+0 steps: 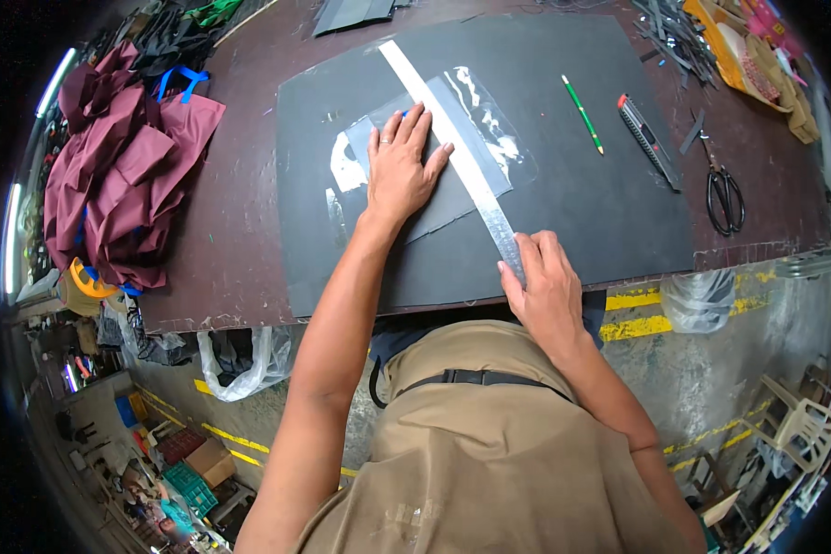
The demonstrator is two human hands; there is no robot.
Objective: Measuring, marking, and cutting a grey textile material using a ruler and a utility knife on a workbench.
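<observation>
A dark brown tabletop carries a large black sheet; the left hand lies open and flat on a smaller grey sheet with clear film, just left of a long metal ruler. The right hand pinches the ruler's near end. Beyond the right hand lie a green pencil, utility knife and scissors; maroon fabric is heaped far left of the left hand, above a concrete floor with yellow lines.

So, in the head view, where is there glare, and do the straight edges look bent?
Head view: glare sits on the clear plastic sheet beside the long metal ruler; the dark brown table edge bows from fisheye distortion; the corners are black; both hands, left hand and right hand, look sharp.
</observation>
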